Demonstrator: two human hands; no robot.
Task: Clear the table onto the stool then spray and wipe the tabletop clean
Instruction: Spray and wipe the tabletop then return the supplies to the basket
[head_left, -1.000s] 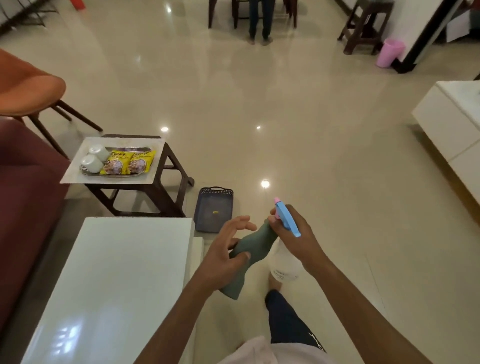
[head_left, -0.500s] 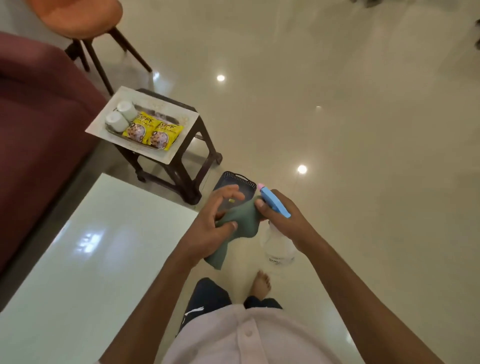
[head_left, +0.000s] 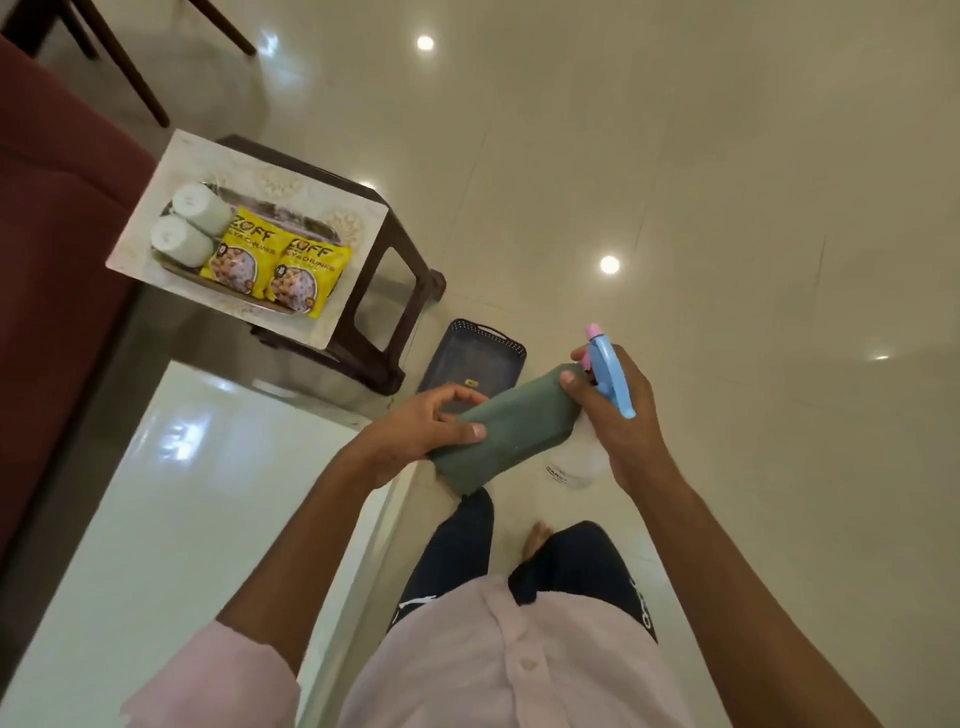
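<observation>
My left hand (head_left: 415, 431) grips the near end of a folded green cloth (head_left: 506, 431), held in the air past the table's right edge. My right hand (head_left: 618, 415) holds a clear spray bottle (head_left: 574, 462) with a blue trigger head and pink nozzle, and its thumb presses on the cloth's far end. The white glossy tabletop (head_left: 156, 519) lies bare at lower left. A dark stool (head_left: 384, 291) stands beyond it, carrying a white placemat (head_left: 182, 156), a metal tray, two overturned white cups (head_left: 189, 226) and two yellow snack packets (head_left: 275, 265).
A dark blue plastic basket (head_left: 478, 358) sits on the tiled floor between the stool and my hands. A maroon sofa (head_left: 57, 234) runs along the left. Dark chair legs (head_left: 130, 67) stand at top left. My legs and a bare foot (head_left: 537, 535) are below the hands.
The view has tilted down and come closer to the table. My left hand has closed its fingers around the cloth; the right hand keeps the spray bottle and the cloth's other end.
</observation>
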